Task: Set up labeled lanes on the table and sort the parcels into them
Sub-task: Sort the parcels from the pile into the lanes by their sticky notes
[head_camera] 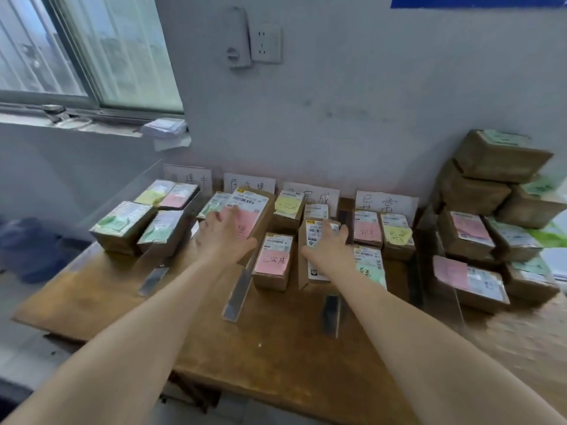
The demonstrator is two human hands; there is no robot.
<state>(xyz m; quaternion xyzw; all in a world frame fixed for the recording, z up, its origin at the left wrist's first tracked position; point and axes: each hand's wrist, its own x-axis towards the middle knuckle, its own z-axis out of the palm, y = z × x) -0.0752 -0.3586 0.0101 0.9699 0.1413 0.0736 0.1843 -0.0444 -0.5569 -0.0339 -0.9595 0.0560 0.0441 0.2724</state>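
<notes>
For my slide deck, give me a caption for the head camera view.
Both hands, left hand and right hand, placing parcels between the dividers below the paper lane labels.

We see soft, cool daylight entering from the window [92, 50] far up and left of our fingers [221, 217], leaving the room fairly dim. Shadows on the table [276, 348] below the fingers are faint. Motion blur smears the stacked parcels [497, 216] right of the fingers. Wide-angle distortion bends the edges, stretching our forearms.
</notes>
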